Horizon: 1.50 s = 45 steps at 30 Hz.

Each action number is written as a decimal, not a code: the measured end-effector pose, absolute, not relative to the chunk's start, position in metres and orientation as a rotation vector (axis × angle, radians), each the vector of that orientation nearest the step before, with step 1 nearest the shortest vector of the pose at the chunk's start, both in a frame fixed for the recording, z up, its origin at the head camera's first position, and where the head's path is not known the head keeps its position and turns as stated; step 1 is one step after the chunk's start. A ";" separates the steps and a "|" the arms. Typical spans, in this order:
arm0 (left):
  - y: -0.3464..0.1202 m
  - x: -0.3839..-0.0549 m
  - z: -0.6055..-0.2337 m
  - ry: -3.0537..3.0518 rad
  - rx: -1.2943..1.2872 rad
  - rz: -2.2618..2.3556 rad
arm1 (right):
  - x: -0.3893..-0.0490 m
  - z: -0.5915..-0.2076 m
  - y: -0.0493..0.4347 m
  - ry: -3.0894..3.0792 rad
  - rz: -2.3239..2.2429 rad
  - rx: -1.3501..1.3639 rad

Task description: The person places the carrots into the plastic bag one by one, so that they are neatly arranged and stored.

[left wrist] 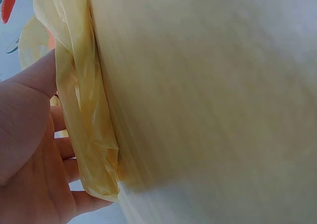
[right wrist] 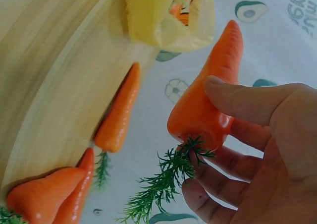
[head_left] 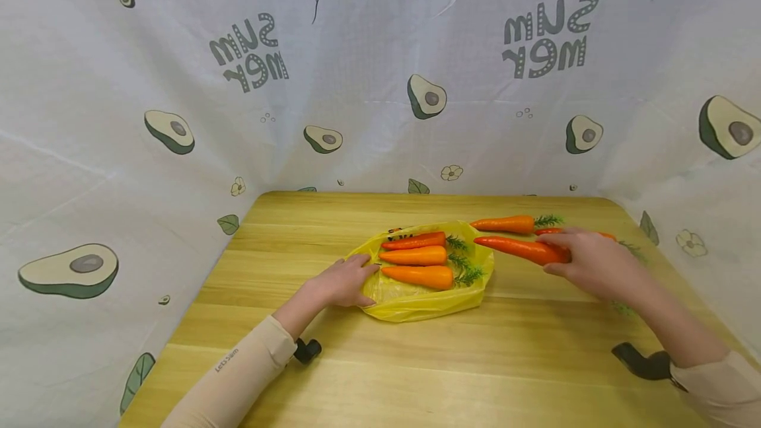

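Observation:
My left hand (head_left: 347, 281) holds the left rim of a yellow plastic bag (head_left: 416, 310), its fingers and thumb spread along the edge. Inside the bag's mouth lie a red carrot (head_left: 416, 241) and two orange carrots (head_left: 413, 255), green tops to the right. Between thumb and fingers, my right hand (head_left: 600, 266) grips a reddish-orange carrot (right wrist: 208, 90) by its thick end. That carrot is off the table, its tip pointing left close to the bag's right edge. Green leaves (right wrist: 171, 174) hang from its thick end in the right wrist view.
An orange carrot (head_left: 505, 224) lies behind the bag's right side. In the right wrist view, two more carrots (right wrist: 44, 194) touch each other on the wooden table (head_left: 416, 362). A white avocado-print cloth (head_left: 380, 144) hangs behind the table and along both sides.

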<state>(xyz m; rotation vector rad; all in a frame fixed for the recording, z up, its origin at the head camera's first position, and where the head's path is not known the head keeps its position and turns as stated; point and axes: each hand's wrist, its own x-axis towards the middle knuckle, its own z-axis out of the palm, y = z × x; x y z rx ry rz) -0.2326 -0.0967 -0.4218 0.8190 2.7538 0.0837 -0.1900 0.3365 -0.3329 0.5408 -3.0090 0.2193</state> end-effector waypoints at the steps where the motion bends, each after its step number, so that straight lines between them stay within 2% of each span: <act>1: -0.097 -0.233 -0.422 2.753 0.818 0.086 | -0.190 -0.331 0.333 -3.006 0.218 0.548; 21: -0.097 -0.235 -0.425 2.752 0.815 0.081 | -0.188 -0.326 0.272 -3.005 0.216 0.689; 45: -0.095 -0.236 -0.427 2.743 0.799 0.061 | -0.199 -0.355 0.223 -2.992 0.150 0.849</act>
